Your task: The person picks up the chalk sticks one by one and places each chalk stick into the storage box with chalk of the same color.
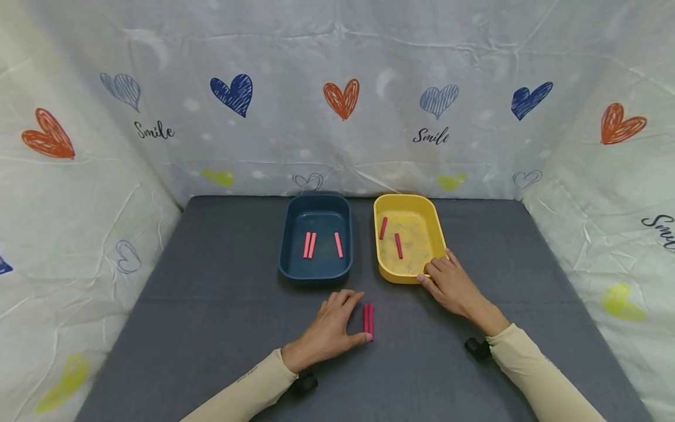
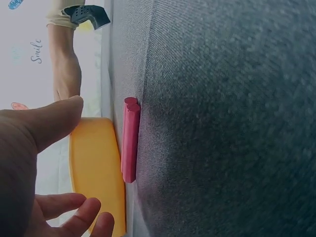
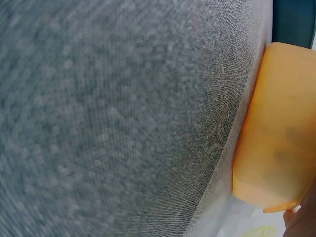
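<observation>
Two dark red sticks (image 1: 368, 321) lie side by side on the grey cloth. My left hand (image 1: 332, 325) is beside them, thumb and fingers spread apart; in the left wrist view, a gap shows between the fingers and the sticks (image 2: 130, 143). My right hand (image 1: 450, 284) grips the near right corner of a yellow tray (image 1: 403, 279), fingers over its rim and thumb at the front. Inside that tray are two more dark red sticks (image 1: 398, 246). Left of it stands a dark blue tray (image 1: 316, 273) holding three light pink sticks (image 1: 338, 245).
Both trays stand near the back edge of the cloth-covered table (image 1: 221, 293). A white curtain (image 1: 285, 135) printed with hearts and "Smile" hangs behind and along both sides. Black wrist devices (image 1: 477, 348) show under both sleeves.
</observation>
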Motion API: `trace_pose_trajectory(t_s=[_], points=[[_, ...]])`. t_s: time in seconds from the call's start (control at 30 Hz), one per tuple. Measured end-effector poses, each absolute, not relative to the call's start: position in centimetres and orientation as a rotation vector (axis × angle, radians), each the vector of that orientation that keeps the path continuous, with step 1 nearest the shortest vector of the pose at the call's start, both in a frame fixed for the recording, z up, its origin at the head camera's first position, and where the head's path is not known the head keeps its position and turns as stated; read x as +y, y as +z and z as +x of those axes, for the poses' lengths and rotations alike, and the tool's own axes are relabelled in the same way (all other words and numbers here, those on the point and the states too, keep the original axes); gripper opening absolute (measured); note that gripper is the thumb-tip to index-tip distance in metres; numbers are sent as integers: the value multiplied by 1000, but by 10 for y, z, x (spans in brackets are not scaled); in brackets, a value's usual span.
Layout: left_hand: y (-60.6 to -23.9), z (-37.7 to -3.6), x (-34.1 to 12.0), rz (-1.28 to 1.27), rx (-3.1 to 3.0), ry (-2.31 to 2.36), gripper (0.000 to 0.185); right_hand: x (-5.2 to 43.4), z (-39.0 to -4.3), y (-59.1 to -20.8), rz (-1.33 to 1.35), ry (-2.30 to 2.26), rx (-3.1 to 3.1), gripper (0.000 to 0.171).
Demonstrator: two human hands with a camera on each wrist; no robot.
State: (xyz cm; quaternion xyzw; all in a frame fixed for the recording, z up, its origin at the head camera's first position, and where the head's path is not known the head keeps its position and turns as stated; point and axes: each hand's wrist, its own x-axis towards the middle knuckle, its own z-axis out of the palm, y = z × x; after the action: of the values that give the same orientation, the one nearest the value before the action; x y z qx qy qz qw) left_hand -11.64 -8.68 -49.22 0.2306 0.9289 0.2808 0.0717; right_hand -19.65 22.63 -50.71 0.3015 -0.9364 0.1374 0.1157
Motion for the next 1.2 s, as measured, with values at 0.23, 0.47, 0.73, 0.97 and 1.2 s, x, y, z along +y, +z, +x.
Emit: trace_pose_trajectory(t_s=[0.23,0.47,0.73,0.97,1.2], points=[[-495,-118,-87,663,2775,858,86,225,-196,-503,877,394,-2762,20],[-500,-120,-84,666,2759,833,89,225,-198,-503,883,398,-2756,21],[-507,-119,-82,669,2748,757,87,225,-195,-509,889,402,-2723,20],[-512,-116,-82,692,2772,705,82,224,-193,-507,898,404,-2720,19],[-510,-119,-83,719,2795,699,80,225,-194,-506,893,403,-2718,18]])
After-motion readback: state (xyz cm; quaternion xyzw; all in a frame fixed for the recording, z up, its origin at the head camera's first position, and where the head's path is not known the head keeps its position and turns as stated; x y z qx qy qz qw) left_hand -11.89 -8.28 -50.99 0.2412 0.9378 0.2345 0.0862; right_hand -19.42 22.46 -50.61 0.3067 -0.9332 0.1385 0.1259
